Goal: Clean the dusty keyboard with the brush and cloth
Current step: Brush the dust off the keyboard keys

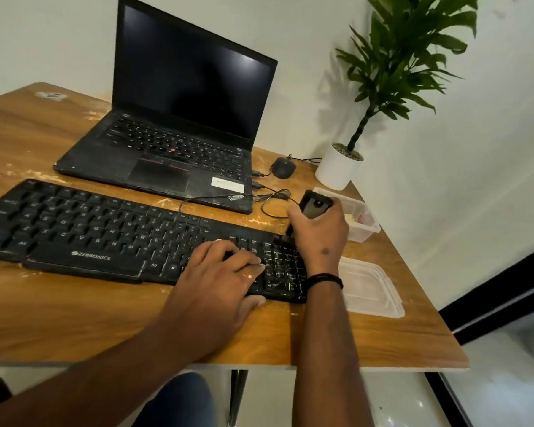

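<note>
The keyboard [111, 238], flat on the counter [74, 318] in front of the laptop [179, 118], looks light and apt to slide, so the left hand [216, 282] presses flat fingers on its right end while the right hand [319, 232] clamps what seems the brush [313, 206], best gripped mid-handle.

white wall [475, 167] | worn wooden desk [74, 318] | glossy pale floor [506, 389]

Brush [313, 208] bristles behind right hand [319, 234]
</note>
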`<action>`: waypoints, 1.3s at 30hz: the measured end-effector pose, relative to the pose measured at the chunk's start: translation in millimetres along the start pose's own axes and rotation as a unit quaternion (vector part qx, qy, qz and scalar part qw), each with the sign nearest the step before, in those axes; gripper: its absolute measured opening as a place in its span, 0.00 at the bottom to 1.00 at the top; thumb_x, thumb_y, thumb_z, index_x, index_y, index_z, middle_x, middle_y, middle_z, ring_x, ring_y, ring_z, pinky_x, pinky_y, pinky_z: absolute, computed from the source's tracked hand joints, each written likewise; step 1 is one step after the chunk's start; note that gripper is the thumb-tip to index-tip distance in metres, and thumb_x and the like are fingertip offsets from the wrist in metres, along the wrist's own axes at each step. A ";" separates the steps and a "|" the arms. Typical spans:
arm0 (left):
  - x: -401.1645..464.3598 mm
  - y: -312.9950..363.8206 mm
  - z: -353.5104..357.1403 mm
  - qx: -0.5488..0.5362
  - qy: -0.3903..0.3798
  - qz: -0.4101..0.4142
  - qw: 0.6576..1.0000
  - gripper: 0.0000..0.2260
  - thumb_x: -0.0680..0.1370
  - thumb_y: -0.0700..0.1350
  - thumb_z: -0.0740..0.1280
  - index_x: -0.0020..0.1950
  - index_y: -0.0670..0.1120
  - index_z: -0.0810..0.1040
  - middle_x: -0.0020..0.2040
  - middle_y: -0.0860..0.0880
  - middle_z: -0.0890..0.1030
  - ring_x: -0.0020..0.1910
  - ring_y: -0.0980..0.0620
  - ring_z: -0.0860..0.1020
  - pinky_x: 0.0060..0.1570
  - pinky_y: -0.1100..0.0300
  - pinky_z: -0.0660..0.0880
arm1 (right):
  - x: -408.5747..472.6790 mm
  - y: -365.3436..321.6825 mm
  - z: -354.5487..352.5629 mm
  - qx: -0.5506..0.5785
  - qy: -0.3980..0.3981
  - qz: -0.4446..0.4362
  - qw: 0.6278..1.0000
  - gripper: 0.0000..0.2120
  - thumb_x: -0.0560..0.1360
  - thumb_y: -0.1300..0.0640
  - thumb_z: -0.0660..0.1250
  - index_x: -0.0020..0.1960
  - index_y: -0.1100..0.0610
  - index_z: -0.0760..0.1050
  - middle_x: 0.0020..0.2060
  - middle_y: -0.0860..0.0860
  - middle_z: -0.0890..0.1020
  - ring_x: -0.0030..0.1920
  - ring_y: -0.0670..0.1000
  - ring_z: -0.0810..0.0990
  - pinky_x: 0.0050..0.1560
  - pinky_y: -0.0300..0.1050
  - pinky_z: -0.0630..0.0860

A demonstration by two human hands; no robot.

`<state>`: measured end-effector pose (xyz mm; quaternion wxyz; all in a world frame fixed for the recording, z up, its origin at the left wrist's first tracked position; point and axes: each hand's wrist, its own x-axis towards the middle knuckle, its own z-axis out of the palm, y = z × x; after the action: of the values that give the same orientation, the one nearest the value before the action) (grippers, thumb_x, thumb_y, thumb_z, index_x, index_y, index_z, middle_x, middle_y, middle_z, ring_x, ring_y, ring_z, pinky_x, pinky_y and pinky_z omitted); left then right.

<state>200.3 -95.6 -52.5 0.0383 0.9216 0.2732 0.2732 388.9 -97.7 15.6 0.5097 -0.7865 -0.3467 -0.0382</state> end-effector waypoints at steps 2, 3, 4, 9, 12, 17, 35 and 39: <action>0.3 -0.8 0.7 -0.011 0.003 -0.002 1.000 0.25 0.76 0.65 0.57 0.63 0.53 0.82 0.59 0.59 0.80 0.59 0.53 0.73 0.62 0.55 0.61 | 0.0 0.6 -0.4 0.062 0.008 0.005 0.998 0.17 0.69 0.52 0.75 0.55 0.56 0.76 0.39 0.42 0.79 0.40 0.43 0.79 0.41 0.34 0.75; 0.5 -1.2 1.1 -0.017 0.003 -0.003 1.000 0.25 0.76 0.65 0.57 0.64 0.53 0.82 0.59 0.59 0.79 0.58 0.53 0.73 0.61 0.56 0.61 | -1.0 1.3 0.0 0.106 -0.006 0.006 0.994 0.15 0.69 0.53 0.75 0.53 0.56 0.76 0.39 0.43 0.79 0.39 0.42 0.78 0.40 0.35 0.76; 0.7 -1.3 1.2 -0.021 0.001 -0.004 1.000 0.25 0.76 0.65 0.57 0.64 0.53 0.81 0.59 0.59 0.79 0.57 0.53 0.73 0.60 0.56 0.61 | -1.8 2.5 0.2 0.124 -0.027 0.002 0.992 0.14 0.69 0.54 0.75 0.51 0.55 0.76 0.38 0.43 0.79 0.38 0.41 0.78 0.39 0.35 0.77; 1.6 0.0 0.2 -0.017 0.002 -0.013 1.000 0.26 0.76 0.65 0.55 0.62 0.53 0.82 0.57 0.60 0.79 0.53 0.54 0.72 0.55 0.53 0.70 | -2.2 9.0 -3.9 -0.024 0.022 0.000 0.999 0.20 0.69 0.47 0.74 0.56 0.54 0.74 0.42 0.45 0.81 0.45 0.49 0.82 0.47 0.42 0.80; 2.0 0.7 0.2 -0.013 0.009 -0.011 1.000 0.26 0.76 0.65 0.55 0.62 0.53 0.82 0.56 0.60 0.79 0.52 0.54 0.72 0.54 0.52 0.71 | -3.4 8.1 -5.9 -0.013 0.075 -0.005 0.997 0.21 0.69 0.47 0.74 0.56 0.55 0.74 0.42 0.46 0.82 0.44 0.49 0.82 0.50 0.45 0.82; 2.0 1.4 -0.3 -0.005 0.007 -0.008 1.000 0.22 0.75 0.63 0.64 0.61 0.51 0.83 0.55 0.57 0.80 0.51 0.51 0.74 0.55 0.50 0.71 | -11.1 0.7 -0.2 0.078 -0.066 -0.022 0.995 0.11 0.71 0.53 0.75 0.48 0.49 0.74 0.39 0.43 0.80 0.40 0.45 0.80 0.42 0.40 0.80; 0.9 -2.1 0.5 -0.008 -0.017 -0.019 1.000 0.22 0.78 0.64 0.62 0.66 0.53 0.81 0.59 0.58 0.78 0.55 0.52 0.73 0.58 0.49 0.70 | -5.0 2.7 0.7 0.119 -0.007 0.000 0.993 0.17 0.73 0.55 0.75 0.57 0.57 0.74 0.41 0.41 0.78 0.40 0.37 0.79 0.38 0.25 0.73; 1.2 -0.9 0.3 -0.006 -0.023 -0.021 0.999 0.23 0.78 0.63 0.61 0.66 0.53 0.80 0.60 0.58 0.78 0.55 0.52 0.72 0.58 0.49 0.69 | -8.8 5.8 6.3 0.071 -0.077 -0.024 0.994 0.16 0.73 0.52 0.74 0.56 0.54 0.74 0.43 0.44 0.79 0.42 0.42 0.78 0.37 0.27 0.73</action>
<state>200.9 -94.2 -52.3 0.0562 0.9213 0.2900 0.2528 383.8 -98.3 4.5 0.5347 -0.7407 -0.4053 0.0345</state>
